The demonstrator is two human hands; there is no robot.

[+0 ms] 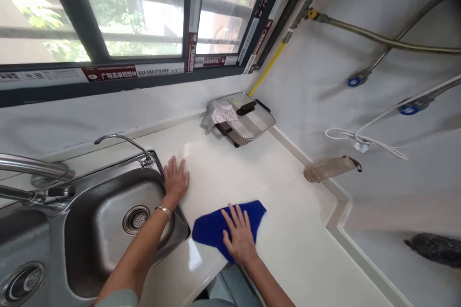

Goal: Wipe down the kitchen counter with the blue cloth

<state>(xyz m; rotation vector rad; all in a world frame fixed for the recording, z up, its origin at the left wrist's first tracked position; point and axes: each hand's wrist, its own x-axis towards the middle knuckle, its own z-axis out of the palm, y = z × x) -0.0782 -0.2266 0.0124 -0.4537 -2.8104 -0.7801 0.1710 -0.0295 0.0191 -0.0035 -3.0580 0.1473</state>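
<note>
A blue cloth (211,230) lies spread on the white countertop (288,230). My right hand (240,237) rests flat on its right part, fingers apart and pointing away from me. To the left, my left hand (176,180) is laid on the counter at the right rim of the steel sink (117,216), its fingers spread and nothing in them. A metal band circles my left wrist. The small curved faucet (124,138) stands just left of that hand, on the sink's back corner.
In the back corner sits a lidded electric pan (248,120), partly covered by grey wrap. A clear container (329,169) stands by the right wall, below a coiled white cable (360,139). A large faucet (36,168) is at the left.
</note>
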